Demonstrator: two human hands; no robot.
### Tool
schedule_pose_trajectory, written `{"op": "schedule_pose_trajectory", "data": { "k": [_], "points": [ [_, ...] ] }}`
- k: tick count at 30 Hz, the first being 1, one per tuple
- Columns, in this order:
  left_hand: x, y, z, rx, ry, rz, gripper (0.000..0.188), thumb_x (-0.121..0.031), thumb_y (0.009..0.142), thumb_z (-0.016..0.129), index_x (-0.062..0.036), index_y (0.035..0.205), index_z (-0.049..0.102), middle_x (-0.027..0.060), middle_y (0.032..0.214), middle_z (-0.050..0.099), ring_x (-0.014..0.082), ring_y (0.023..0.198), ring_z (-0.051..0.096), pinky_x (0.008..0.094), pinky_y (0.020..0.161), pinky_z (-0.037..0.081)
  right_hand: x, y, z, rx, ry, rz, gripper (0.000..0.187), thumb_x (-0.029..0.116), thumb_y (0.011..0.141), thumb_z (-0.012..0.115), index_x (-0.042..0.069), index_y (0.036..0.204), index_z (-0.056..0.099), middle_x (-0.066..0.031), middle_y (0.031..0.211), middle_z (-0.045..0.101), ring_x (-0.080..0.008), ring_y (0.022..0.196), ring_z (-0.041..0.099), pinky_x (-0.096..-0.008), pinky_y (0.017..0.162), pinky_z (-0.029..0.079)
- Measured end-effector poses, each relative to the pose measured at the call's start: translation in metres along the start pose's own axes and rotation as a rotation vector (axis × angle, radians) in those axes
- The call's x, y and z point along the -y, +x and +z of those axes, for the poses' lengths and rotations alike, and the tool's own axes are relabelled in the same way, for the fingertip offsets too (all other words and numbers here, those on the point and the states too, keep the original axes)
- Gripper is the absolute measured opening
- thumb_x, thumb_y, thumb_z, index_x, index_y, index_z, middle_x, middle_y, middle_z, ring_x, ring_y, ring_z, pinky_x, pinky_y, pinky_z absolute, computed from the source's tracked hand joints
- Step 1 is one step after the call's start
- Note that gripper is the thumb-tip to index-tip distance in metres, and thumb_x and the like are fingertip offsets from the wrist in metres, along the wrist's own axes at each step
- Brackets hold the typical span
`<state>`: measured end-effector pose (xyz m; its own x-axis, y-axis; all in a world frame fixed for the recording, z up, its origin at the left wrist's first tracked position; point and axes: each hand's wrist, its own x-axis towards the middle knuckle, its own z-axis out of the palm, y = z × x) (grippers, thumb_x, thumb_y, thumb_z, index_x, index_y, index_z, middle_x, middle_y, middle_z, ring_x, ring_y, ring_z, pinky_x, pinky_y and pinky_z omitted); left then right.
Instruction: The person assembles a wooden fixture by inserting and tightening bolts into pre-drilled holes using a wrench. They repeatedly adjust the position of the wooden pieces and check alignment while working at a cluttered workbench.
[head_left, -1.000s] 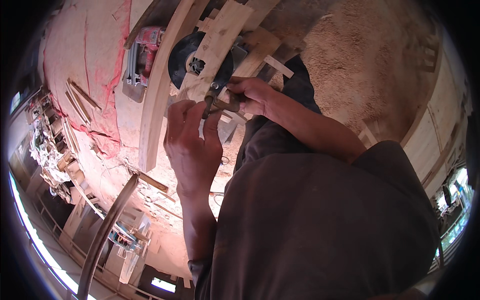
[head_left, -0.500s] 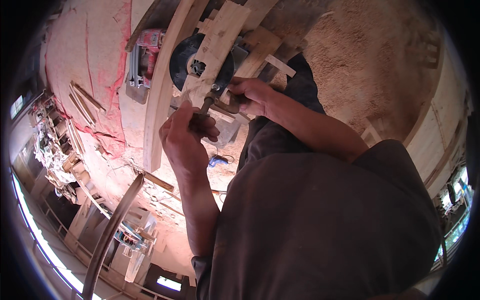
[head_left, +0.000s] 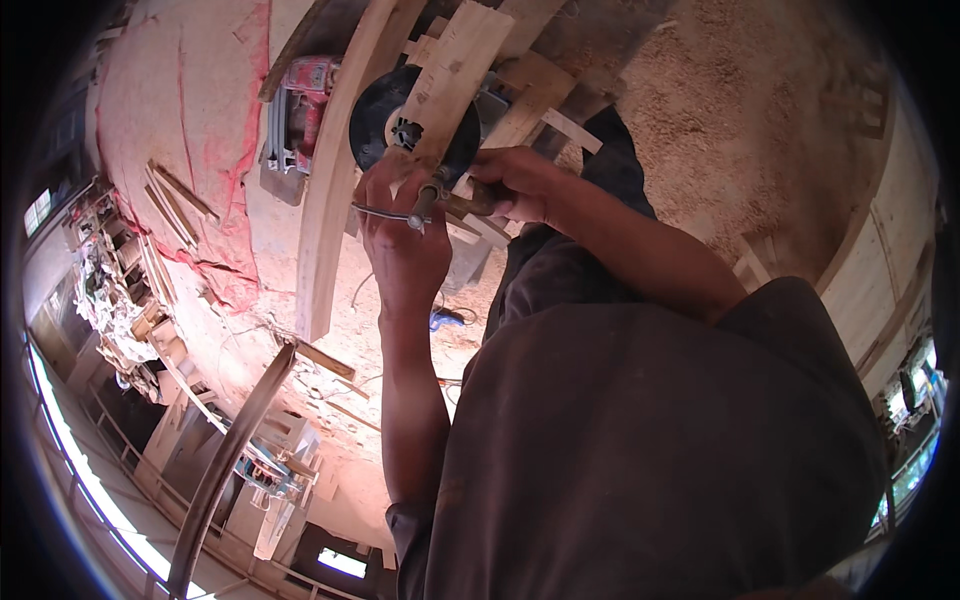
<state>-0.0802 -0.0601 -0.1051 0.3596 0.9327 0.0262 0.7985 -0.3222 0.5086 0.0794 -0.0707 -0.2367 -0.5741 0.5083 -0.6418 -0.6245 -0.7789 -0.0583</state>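
A wooden board point(head_left: 456, 75) lies across a round black disc point(head_left: 372, 125). At the board's near end is a metal screw clamp with a thin crossbar handle point(head_left: 385, 212), its end knob toward me. My left hand point(head_left: 402, 235) is closed at the clamp's screw, with the crossbar passing over its knuckles; its fingertips are hidden by the board end. From the right, my right hand point(head_left: 512, 185) grips the brownish body of the clamp point(head_left: 478, 200), its fingers bent around it.
Left of the disc stands a long pale beam point(head_left: 335, 200), with a red power tool point(head_left: 308, 110) beyond it. Wood offcuts point(head_left: 540, 95) lie right of the board. Sawdust point(head_left: 730, 120) covers the floor at far right. A blue object with a cord point(head_left: 445, 318) lies below my hands.
My left hand has moved up and forward from the handle toward the board end. The crossbar now shows sideways over its knuckles. My right hand keeps its grip; the view has shifted slightly.
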Motion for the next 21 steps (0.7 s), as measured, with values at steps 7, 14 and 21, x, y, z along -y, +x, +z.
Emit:
{"op": "schedule_pose_trajectory", "data": {
  "k": [7,14,21],
  "points": [
    [0.008,0.007,0.012,-0.097,0.125,0.116,0.029,0.001,0.072,0.072,-0.0045,0.101,0.067,0.0120,0.118,0.058,0.0366,0.116,0.052,0.0500,0.096,0.044,0.004,0.009,-0.020,0.269,-0.063,-0.003,0.026,0.010,0.104,0.047,0.005,0.129,0.056,-0.0051,0.087,0.059,-0.0140,0.066,0.054,-0.0289,0.050,0.041],
    [0.015,0.005,0.018,-0.116,0.126,0.130,0.033,-0.004,0.069,0.073,-0.0060,0.101,0.067,0.0126,0.115,0.058,0.0360,0.115,0.051,0.0494,0.094,0.044,-0.010,-0.007,0.008,0.038,0.029,-0.064,0.034,0.013,0.108,0.041,0.008,0.141,0.049,-0.0073,0.092,0.060,-0.0119,0.062,0.054,-0.0263,0.049,0.040],
    [0.015,0.009,0.021,-0.183,0.013,0.145,0.031,-0.008,0.070,0.080,-0.0058,0.096,0.065,0.0089,0.112,0.058,0.0356,0.111,0.053,0.0501,0.092,0.044,-0.009,-0.032,0.014,0.135,-0.041,-0.078,0.044,0.006,0.105,0.038,0.006,0.149,0.040,-0.0087,0.101,0.066,-0.0105,0.050,0.052,-0.0241,0.044,0.041]
  ]
}}
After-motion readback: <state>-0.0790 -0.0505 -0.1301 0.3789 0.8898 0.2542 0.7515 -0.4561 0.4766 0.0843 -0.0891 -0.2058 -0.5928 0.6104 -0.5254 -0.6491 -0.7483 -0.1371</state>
